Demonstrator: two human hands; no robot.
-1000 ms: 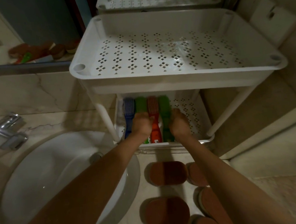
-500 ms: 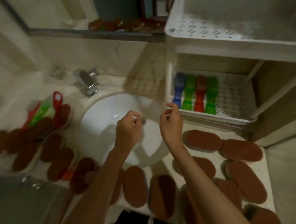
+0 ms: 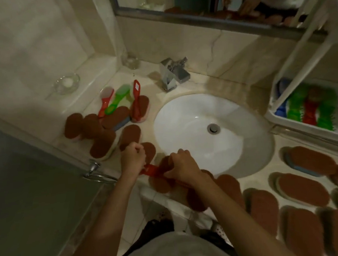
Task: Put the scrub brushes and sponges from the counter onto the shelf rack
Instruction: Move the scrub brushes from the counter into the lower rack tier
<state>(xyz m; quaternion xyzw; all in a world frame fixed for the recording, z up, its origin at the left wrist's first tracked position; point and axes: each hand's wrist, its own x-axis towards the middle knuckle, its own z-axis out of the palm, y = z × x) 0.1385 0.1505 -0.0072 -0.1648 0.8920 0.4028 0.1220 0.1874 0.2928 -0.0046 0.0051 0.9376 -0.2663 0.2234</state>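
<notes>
Trainee: Step in hand: is the person collecting or stowing?

Mentor: Collecting. Both hands are down at the front edge of the worktop point(image 3: 211, 85), just left of the sink point(image 3: 204, 129). The left hand point(image 3: 133, 159) is curled round the handle end of a red brush point(image 3: 153, 170). The right hand point(image 3: 184, 166) grasps the same brush further along, above a brown sponge point(image 3: 160, 185) (whether it holds that sponge too cannot be told).

Trainee: And the shelf rack?

Mentor: The shelf rack point(image 3: 272, 118) is well apart, at the right edge. Its lower tier already carries four brushes point(image 3: 311, 110) side by side. Three loose brushes point(image 3: 120, 98) lie at the back left, and sponges point(image 3: 300, 186) ring the sink on both sides, so the job looks early.

Trainee: What does the next move call for?

Mentor: Probably lifting the red brush free of the sponges beneath it. After that it needs a carry across the sink and a place beside the row on the rack.
</notes>
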